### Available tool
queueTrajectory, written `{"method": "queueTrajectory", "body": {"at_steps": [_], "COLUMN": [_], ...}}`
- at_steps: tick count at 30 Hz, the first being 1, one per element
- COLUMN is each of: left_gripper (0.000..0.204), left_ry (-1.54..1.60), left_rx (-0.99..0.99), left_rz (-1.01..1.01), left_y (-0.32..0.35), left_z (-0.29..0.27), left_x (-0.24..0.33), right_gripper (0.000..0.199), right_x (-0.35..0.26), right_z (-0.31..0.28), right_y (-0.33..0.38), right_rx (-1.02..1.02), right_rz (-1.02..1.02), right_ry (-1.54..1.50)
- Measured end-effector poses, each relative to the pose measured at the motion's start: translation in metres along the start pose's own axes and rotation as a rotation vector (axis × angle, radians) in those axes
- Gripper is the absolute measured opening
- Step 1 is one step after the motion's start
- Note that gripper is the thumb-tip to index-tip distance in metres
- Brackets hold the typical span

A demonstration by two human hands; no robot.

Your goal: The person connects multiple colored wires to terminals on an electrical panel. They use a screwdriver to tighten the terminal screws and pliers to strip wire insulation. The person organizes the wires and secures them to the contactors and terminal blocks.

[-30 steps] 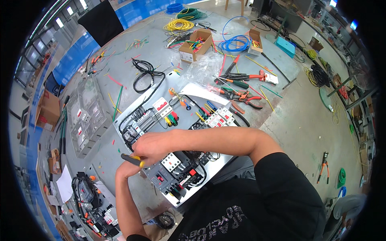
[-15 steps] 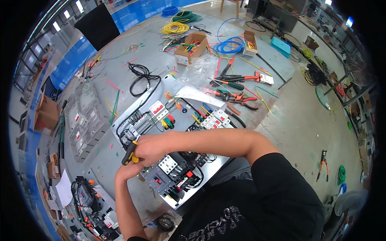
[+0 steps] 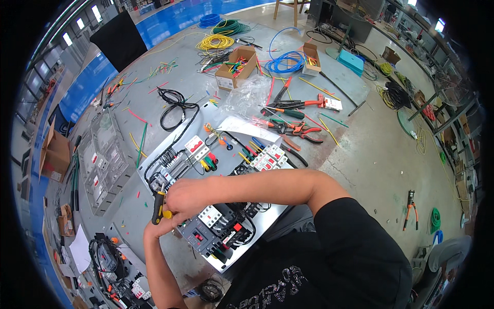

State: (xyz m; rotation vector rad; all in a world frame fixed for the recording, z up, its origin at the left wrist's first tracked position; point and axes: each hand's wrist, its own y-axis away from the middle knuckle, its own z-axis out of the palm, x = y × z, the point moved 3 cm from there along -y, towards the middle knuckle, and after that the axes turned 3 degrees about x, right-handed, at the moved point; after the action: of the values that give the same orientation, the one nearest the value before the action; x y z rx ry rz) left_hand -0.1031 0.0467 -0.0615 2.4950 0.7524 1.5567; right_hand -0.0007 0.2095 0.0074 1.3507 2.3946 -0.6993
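A metal mounting plate (image 3: 267,212) fitted with electrical parts lies tilted in front of me. My right hand (image 3: 186,198) is over its left side, fingers closed around a black-and-yellow screwdriver (image 3: 158,207). The screwdriver's shaft reaches up toward the small wired parts at the plate's left edge; its tip is hard to make out. Just below, my left hand (image 3: 160,226) reaches in under the right one, with its fingers mostly hidden. Close to both hands are a grey circuit breaker (image 3: 198,237), a white-fronted contactor (image 3: 210,216) and a wired terminal strip (image 3: 178,169).
Pliers (image 3: 303,133) and cutters lie beyond the plate on the right. Farther back are a cardboard box (image 3: 226,82) of coloured sleeves and wire coils (image 3: 283,63). A clear plastic enclosure (image 3: 105,159) sits left; another wired assembly (image 3: 110,257) is at lower left.
The screwdriver has turned to stand more upright in the picture, and its shaft now shows. Both hands stay close together at the same part of the plate. The whole view has shifted slightly.
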Motion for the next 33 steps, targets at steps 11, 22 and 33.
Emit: {"method": "queueTrajectory", "body": {"at_steps": [11, 22, 33], "left_gripper": [0.038, 0.030, 0.029], "left_ry": [-0.109, -0.209, 0.029], "left_rx": [-0.046, 0.030, 0.021], "left_rz": [-0.099, 0.088, 0.000], "left_y": [-0.005, -0.009, -0.009], "left_z": [-0.006, -0.004, 0.002], "left_x": [-0.019, -0.028, -0.015], "right_gripper": [0.019, 0.018, 0.023], "right_x": [0.005, 0.008, 0.004], "right_z": [0.013, 0.011, 0.001], "right_y": [-0.009, -0.011, -0.005], "right_rx": [-0.010, -0.047, -0.020], "right_rz": [-0.031, -0.058, 0.095], "right_ry": [-0.059, -0.077, -0.069]}}
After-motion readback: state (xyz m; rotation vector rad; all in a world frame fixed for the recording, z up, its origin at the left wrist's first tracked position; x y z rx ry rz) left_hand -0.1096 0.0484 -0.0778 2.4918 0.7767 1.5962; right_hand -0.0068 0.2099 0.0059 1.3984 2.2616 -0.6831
